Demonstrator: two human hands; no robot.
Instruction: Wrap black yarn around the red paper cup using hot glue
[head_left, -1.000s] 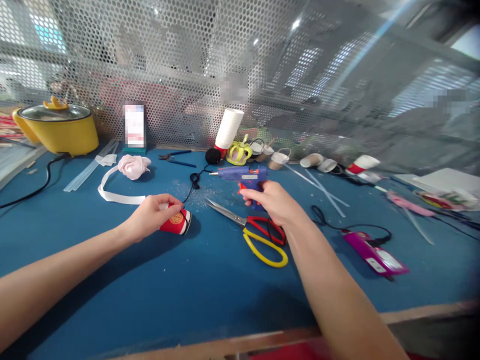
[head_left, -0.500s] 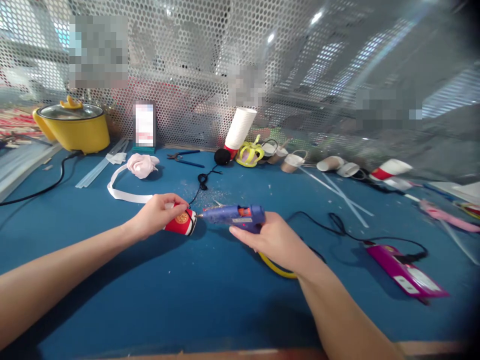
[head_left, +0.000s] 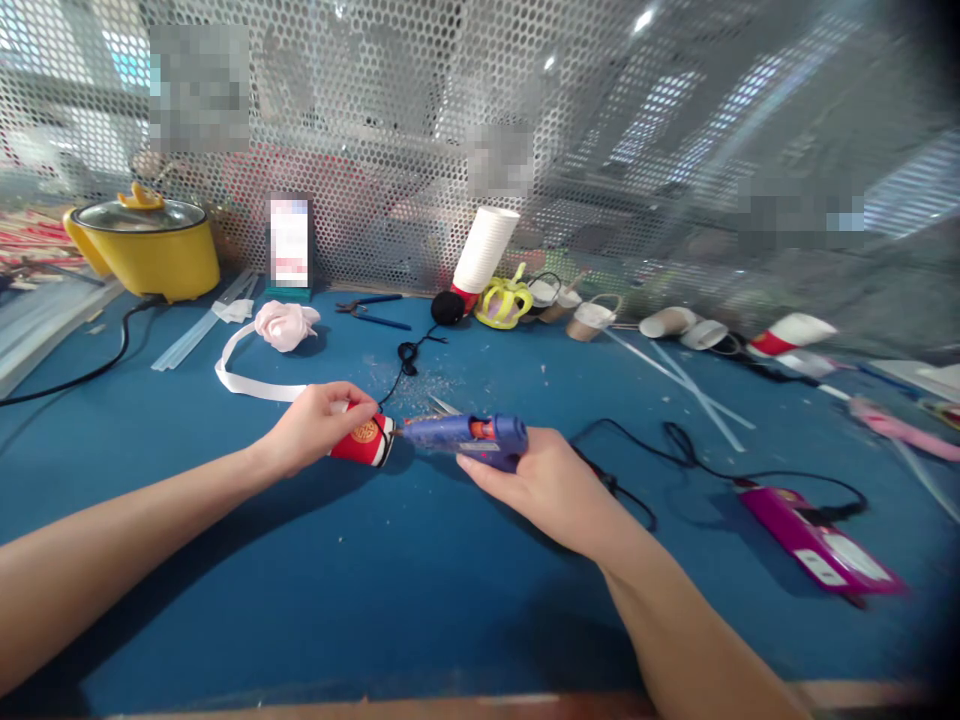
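Your blue table (head_left: pixel 420 600) fills the view, backed by a perforated metal screen (head_left: pixel 420 110) whose far side is only a blur. Your left arm reaches in from the lower left, forearm low over the table, and your left hand (head_left: pixel 311 432) curls over a small red paper cup (head_left: pixel 363 441) lying on its side, fingers closed on it so most of the cup is covered. Your right arm comes from the lower right, and your right hand (head_left: pixel 544 485) grips a blue glue gun (head_left: pixel 469 434) held level, its nozzle touching the cup's rim; the handle is hidden in your palm. A yellow pot (head_left: pixel 142 250) sits far left, a purple device (head_left: pixel 814 540) right, smeared by motion. 1 scissor tip (head_left: pixel 444 405) peeks out behind the gun.
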